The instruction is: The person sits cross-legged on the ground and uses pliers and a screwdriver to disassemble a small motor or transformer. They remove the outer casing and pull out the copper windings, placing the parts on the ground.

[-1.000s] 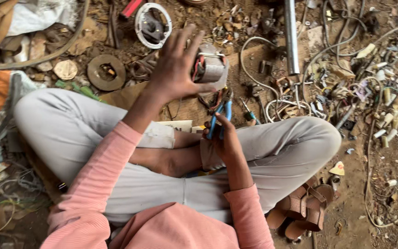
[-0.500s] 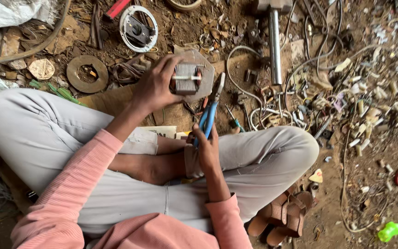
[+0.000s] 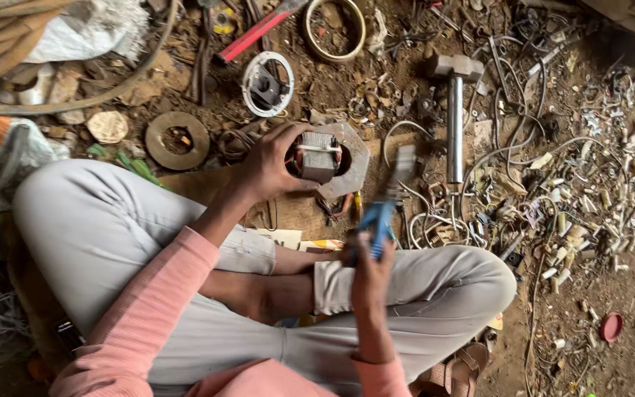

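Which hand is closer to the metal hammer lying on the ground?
Right. The right hand, gripping blue-handled pliers, sits just below-left of the hammer. The left hand holds the motor stator farther left.

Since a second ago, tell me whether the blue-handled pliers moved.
Yes: the pliers in the right hand swung right, nearer the hammer on the ground.

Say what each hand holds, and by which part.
Left hand grips the motor stator by its side; right hand holds blue-handled pliers by the handles.

Blue-handled pliers (image 3: 380, 220), grey metal motor core (image 3: 319, 156), pink sleeves (image 3: 152, 301), light grey trousers (image 3: 97, 220), red cap (image 3: 611, 327)
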